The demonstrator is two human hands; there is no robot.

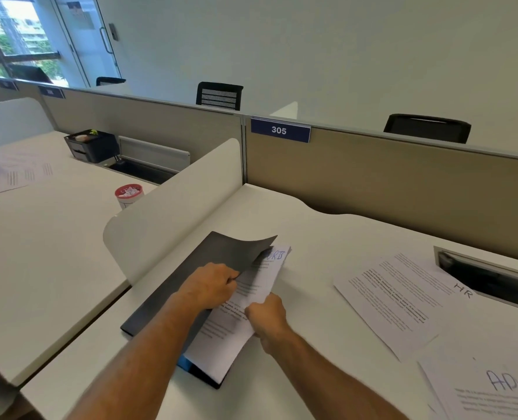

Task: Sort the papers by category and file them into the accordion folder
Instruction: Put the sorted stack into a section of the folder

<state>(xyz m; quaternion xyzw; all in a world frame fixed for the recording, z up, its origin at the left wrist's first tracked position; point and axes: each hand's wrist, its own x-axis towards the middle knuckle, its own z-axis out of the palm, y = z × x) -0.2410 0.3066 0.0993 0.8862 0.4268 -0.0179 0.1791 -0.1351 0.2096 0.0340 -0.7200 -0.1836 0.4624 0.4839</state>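
A dark grey accordion folder [172, 286] lies on the white desk, against the curved side divider. My left hand [212, 286] pinches the folder's flap and lifts it, so the flap curls upward. My right hand [266, 319] grips the right edge of a printed sheet [236, 328] with blue handwriting at its top; the sheet lies partly under the raised flap. A stack marked "HR" [403, 298] lies to the right. Sheets marked "AD" [494, 389] lie at the lower right corner.
A white curved divider [172, 213] stands left of the folder. A cable slot [488, 277] opens at the desk's right back. Beige partition with sign "305" [279, 130] runs behind. The neighbouring desk holds papers [12, 174], a red-rimmed cup [128, 194] and a black tray [92, 145].
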